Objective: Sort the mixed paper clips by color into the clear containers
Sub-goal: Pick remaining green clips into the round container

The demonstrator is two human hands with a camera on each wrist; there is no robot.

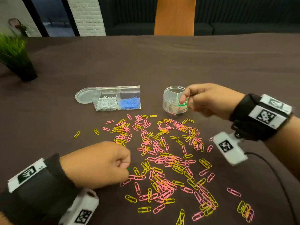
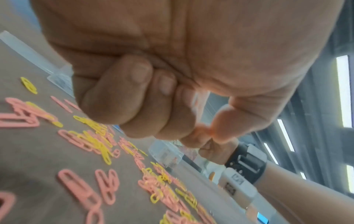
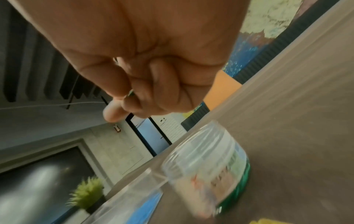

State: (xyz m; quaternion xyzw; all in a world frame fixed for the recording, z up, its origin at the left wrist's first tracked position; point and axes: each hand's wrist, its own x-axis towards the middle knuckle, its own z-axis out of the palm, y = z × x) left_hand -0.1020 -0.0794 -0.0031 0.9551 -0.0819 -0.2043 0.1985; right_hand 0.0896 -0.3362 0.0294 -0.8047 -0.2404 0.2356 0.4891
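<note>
- My right hand is hovering just beside the round jar, fingers curled and pinching a green clip.
- My left hand is sitting fisted at the near edge of the pink and yellow clips, gripping something green.
- The divided box is holding silver and blue clips.

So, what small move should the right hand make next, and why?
Probably let go: the right hand pinches a green clip just over the open round jar, where green already shows at the bottom.
</note>
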